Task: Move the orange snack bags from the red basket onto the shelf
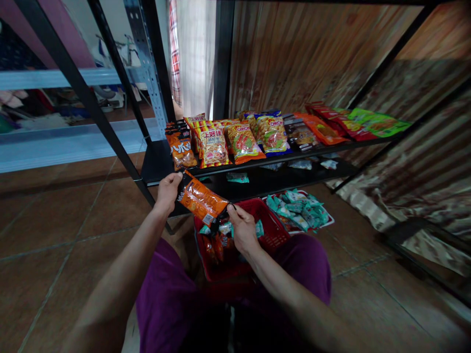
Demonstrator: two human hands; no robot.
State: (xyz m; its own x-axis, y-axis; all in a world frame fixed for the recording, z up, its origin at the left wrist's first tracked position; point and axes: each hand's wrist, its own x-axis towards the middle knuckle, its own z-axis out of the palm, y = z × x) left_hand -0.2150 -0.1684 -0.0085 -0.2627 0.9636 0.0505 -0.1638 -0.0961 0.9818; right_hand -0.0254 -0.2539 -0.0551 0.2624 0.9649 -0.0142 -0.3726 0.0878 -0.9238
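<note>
An orange and black snack bag (203, 198) is stretched between my two hands, above a red basket. My left hand (169, 192) pinches its upper left end, and my right hand (242, 226) grips the lower right end. A printed code shows near the bag's bottom edge. Below, the red basket (274, 226) stands between my knees, holding orange bags (218, 246) and some teal packets (259, 228). A similar orange and black bag (181, 147) stands at the left end of the shelf, just beyond my left hand.
Several yellow, blue, brown, red and green snack bags (243, 139) line the black shelf (156, 162). Lower down lie small packets (237, 177). A second basket (328, 219) with teal packets stands to the right. Black posts (110, 137) rise at left; a curtain (294, 63) hangs behind.
</note>
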